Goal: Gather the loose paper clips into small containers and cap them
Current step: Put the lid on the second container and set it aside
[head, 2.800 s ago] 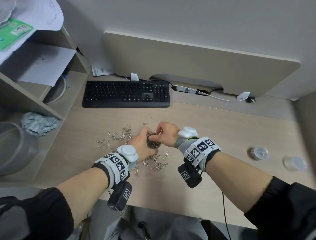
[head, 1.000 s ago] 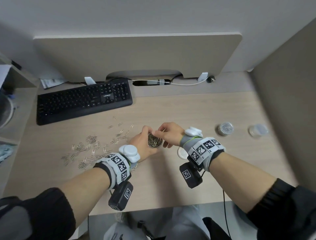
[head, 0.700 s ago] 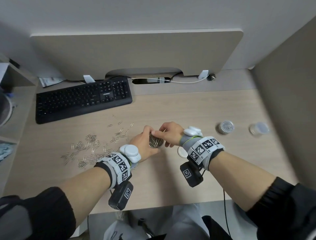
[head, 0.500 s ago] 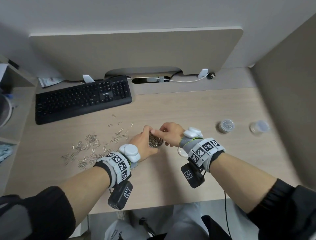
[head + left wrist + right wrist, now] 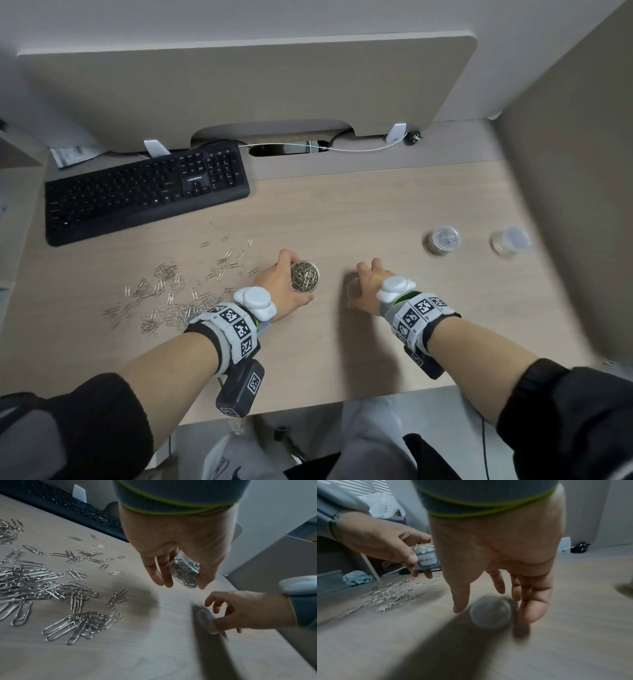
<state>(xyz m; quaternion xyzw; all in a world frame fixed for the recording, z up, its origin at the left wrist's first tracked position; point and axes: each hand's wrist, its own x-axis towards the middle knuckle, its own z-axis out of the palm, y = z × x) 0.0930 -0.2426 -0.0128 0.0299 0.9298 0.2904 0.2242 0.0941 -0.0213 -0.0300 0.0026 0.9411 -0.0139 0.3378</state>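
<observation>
Head view, left hand: the left hand [image 5: 279, 286] sits just left of the frame's centre, fingers and thumb curled round a small clear container [image 5: 305, 276] packed with paper clips, its mouth open and facing up.
Head view, right hand: the right hand [image 5: 368, 287] is just right of centre, fingers spread and bent down over a clear cap [image 5: 352, 289] on the desk [image 5: 376, 212]; contact cannot be told from here.
Head view, loose clips: loose paper clips [image 5: 171, 294] lie scattered at centre left, below a black keyboard [image 5: 144, 192].
Head view, other containers: two more containers stand at right, a filled one [image 5: 443, 239] and a blurred capped one [image 5: 510, 241] beside it, well apart from the hands.

Left wrist view, left hand: the hand [image 5: 178, 545] hangs from the top centre, holding the container [image 5: 186, 572] off the desk between fingers and thumb.
Left wrist view, right hand: at lower right the other hand [image 5: 243, 609] has its thumb on the edge of the cap [image 5: 205, 620], fingers arched above it.
Left wrist view, loose clips: the clips [image 5: 42, 585] fill the left half.

Right wrist view, right hand: the hand [image 5: 496, 555] fills the centre, thumb and fingers apart and pointing down around the cap [image 5: 490, 614] lying flat at centre; touching cannot be told through the blur.
Right wrist view, left hand: at upper left the other hand [image 5: 380, 543] grips the container [image 5: 426, 557] above the blurred clips [image 5: 393, 595].
</observation>
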